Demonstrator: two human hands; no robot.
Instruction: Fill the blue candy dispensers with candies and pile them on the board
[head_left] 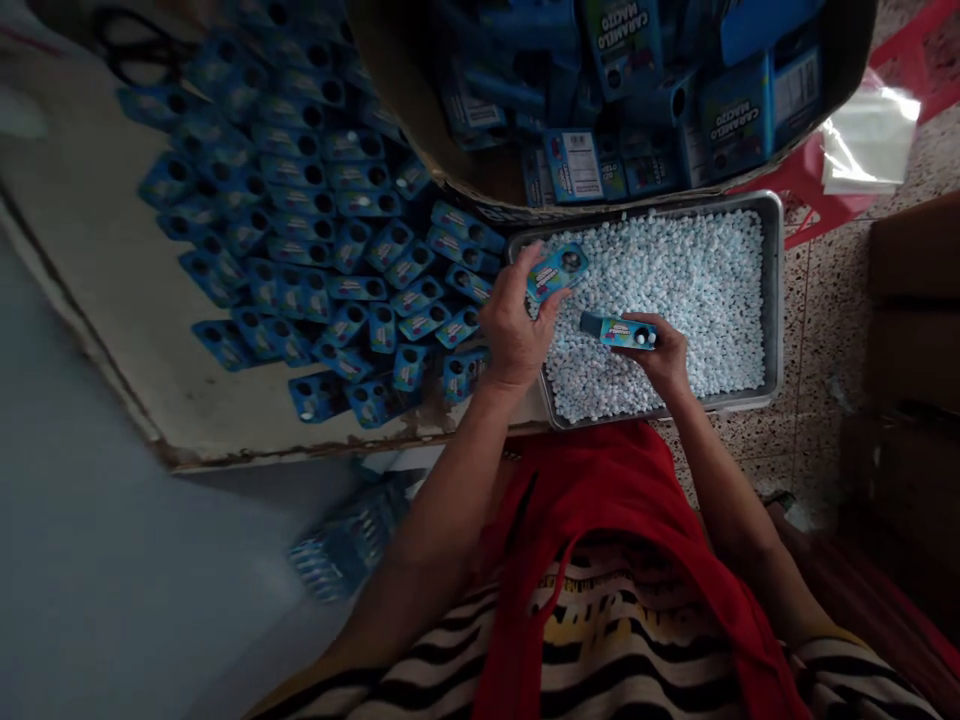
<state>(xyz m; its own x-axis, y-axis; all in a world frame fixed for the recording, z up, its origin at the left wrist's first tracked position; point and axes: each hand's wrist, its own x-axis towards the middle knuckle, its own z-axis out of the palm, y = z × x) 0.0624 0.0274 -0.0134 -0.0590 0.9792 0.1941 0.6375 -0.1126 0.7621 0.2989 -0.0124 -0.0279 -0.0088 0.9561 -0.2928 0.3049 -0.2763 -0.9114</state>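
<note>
My left hand (521, 325) grips a small blue candy box (553, 272) by its sides, over the left part of a metal tray. A dark round hole shows at one end of that box. In my right hand (661, 350) is a second blue candy box (626, 332), held above the middle of the tray, with a few pale candies at its hole. The metal tray (777, 300) is filled with small white and pale blue candies (697, 280). Both boxes are apart from each other.
Rows of blue candy boxes (300, 225) with round holes stand on the table (82, 220) to the left. A large cardboard carton (427, 130) full of blue boxes is behind the tray. Black scissors (139, 50) lie far left. Clear plastic bags (870, 140) rest on something red at right.
</note>
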